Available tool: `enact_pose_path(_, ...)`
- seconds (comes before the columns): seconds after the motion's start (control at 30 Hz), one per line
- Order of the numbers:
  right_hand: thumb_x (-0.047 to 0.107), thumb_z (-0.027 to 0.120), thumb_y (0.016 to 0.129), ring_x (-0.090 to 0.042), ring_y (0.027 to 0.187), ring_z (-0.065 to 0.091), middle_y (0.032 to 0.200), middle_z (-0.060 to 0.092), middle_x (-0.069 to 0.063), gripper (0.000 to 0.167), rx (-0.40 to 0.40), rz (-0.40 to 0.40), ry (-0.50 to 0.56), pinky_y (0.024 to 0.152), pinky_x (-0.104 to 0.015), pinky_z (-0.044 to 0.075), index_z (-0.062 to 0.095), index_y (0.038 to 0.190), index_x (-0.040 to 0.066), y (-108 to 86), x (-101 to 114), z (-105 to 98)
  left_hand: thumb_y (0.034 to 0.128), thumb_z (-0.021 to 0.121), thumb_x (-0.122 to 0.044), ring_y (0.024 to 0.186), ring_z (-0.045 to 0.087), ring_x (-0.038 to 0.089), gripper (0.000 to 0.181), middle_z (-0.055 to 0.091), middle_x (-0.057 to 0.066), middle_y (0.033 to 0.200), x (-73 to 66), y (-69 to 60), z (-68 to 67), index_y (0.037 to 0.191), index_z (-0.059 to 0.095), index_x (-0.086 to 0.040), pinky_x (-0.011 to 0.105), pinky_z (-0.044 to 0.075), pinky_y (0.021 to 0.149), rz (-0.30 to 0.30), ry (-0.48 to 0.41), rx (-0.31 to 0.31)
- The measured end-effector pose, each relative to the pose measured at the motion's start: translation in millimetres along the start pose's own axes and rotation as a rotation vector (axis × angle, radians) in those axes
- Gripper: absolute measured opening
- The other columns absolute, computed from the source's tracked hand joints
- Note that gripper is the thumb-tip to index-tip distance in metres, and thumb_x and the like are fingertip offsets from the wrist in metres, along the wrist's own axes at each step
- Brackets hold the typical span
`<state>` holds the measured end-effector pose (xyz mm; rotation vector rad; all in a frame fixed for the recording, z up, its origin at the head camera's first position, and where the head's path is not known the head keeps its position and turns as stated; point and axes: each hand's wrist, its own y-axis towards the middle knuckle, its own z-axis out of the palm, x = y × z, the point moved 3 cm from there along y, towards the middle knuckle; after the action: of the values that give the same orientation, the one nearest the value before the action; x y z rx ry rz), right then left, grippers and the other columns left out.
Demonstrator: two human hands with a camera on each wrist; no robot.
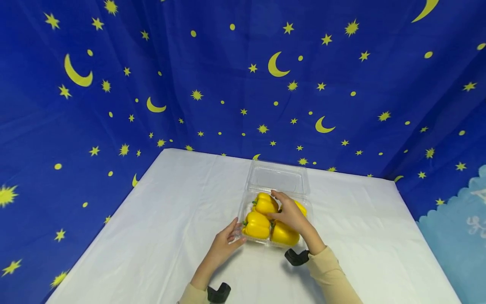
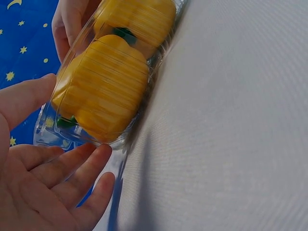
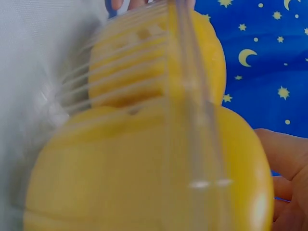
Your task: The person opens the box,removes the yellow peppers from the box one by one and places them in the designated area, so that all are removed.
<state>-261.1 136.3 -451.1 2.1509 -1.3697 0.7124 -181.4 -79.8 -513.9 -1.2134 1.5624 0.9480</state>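
Note:
A clear plastic clamshell box (image 1: 265,241) holds several yellow bell peppers with green stems. My right hand (image 1: 291,215) reaches over the box, its thumb and index finger on either side of the back-left pepper (image 1: 265,203). Behind that hand, the back-right pepper (image 1: 301,207) is partly hidden. In front lie the front-left pepper (image 1: 257,226) and the front-right pepper (image 1: 284,233). My left hand (image 1: 223,244) rests against the box's near-left corner with fingers spread; the left wrist view shows its thumb by the rim and fingertips (image 2: 102,153) low at the corner.
The box's transparent lid (image 1: 279,177) lies folded back, away from me. A white cloth (image 1: 190,219) covers the table. Blue fabric (image 1: 212,67) with yellow stars and moons hangs behind and on the sides. Black wrist mounts (image 1: 297,256) sit beside both wrists.

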Motion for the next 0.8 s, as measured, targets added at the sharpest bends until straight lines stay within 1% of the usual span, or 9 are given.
enact_pose_path(0.13,0.016,0.078,0.078,-0.037,0.126,0.05,0.136,0.053,-0.021,0.075,-0.001,0.016,-0.015,0.106,-0.051,0.043,0.042,0.14,-0.005,3.6,-3.3,5.1,0.0902,0.065,-0.02,0.122,0.055,0.033,0.071,0.052,0.021,0.139,-1.6,-0.4,-0.4,0.146,0.03,0.005,0.046,0.047,0.1,0.008,-0.012,-0.002)
enact_pose_path(0.33,0.013,0.079,0.077,-0.034,0.121,0.053,0.134,0.054,-0.021,0.073,-0.001,0.036,-0.031,0.105,-0.049,0.045,0.043,0.138,-0.007,8.8,-4.3,9.3,0.0901,0.065,-0.021,0.121,0.056,0.034,0.071,0.052,0.021,0.138,0.1,0.8,0.1,0.145,0.03,0.006,0.047,0.048,0.1,0.007,0.004,-0.004)
enact_pose_path(0.47,0.01,0.079,0.076,-0.033,0.116,0.055,0.13,0.055,-0.021,0.07,0.001,0.043,-0.071,0.102,-0.047,0.047,0.046,0.135,-0.008,12.0,-1.9,11.0,0.0898,0.066,-0.022,0.121,0.055,0.036,0.071,0.052,0.022,0.138,1.4,1.4,0.2,0.145,0.031,0.006,0.048,0.047,0.1,0.009,0.013,-0.007)
enact_pose_path(0.57,0.009,0.08,0.074,-0.032,0.111,0.057,0.124,0.057,-0.021,0.067,-0.001,0.044,-0.12,0.1,-0.047,0.049,0.051,0.131,-0.008,14.5,0.8,12.2,0.0896,0.066,-0.023,0.121,0.055,0.036,0.072,0.053,0.022,0.137,1.5,1.3,0.2,0.145,0.031,0.006,0.048,0.047,0.1,0.006,0.014,-0.009)
enact_pose_path(0.67,0.009,0.082,0.071,-0.031,0.101,0.058,0.116,0.056,-0.02,0.064,-0.002,0.056,-0.16,0.095,-0.045,0.051,0.055,0.126,-0.006,16.6,3.1,13.4,0.0897,0.066,-0.022,0.121,0.055,0.036,0.072,0.052,0.022,0.138,0.7,1.2,0.2,0.145,0.031,0.006,0.048,0.046,0.1,0.003,0.005,-0.007)
enact_pose_path(0.8,0.008,0.083,0.069,-0.028,0.092,0.057,0.11,0.054,-0.02,0.064,0.001,0.06,-0.191,0.089,-0.042,0.053,0.055,0.125,-0.006,18.9,4.1,14.9,0.0899,0.066,-0.02,0.122,0.055,0.034,0.071,0.052,0.021,0.138,-0.2,0.9,-0.1,0.146,0.03,0.005,0.047,0.047,0.101,-0.003,-0.018,-0.006)
